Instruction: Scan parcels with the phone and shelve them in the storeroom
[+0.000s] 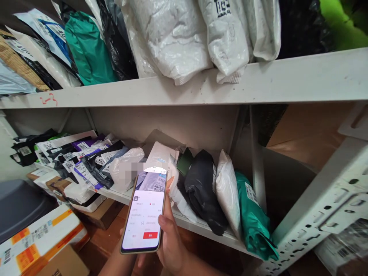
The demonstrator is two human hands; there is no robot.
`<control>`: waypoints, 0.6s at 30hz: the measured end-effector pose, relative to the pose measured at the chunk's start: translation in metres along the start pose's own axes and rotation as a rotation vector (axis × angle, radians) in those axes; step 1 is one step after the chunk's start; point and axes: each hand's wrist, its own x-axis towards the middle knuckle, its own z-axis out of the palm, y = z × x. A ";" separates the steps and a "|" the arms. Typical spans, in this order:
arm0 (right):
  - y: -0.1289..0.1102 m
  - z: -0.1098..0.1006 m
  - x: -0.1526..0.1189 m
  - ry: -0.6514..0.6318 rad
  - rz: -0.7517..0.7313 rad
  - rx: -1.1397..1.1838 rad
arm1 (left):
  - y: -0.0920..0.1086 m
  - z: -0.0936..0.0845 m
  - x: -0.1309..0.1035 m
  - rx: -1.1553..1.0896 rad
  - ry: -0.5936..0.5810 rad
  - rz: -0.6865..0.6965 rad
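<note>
A smartphone (145,218) is held upright and slightly tilted in front of the lower shelf. Its screen shows a camera picture of a labelled parcel above a white form with a red button. My right hand (169,237) is closed round the phone's right side, thumb at the edge. Mostly hidden behind and below the phone is my left hand (122,255); its fingers cannot be made out clearly. Just beyond the phone lie a white padded envelope (161,153), a clear-white bag (126,165) and a black bag (204,188).
Labelled parcels (86,159) crowd the lower shelf's left; a white bag (227,188) and green bag (253,214) stand right. The upper shelf (287,82) carries more bags. A perforated upright (324,199) rises at right. Cartons (40,241) sit on the floor at left.
</note>
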 end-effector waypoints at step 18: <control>-0.002 0.004 -0.003 0.124 0.000 0.068 | -0.024 0.005 0.022 0.754 0.739 -0.308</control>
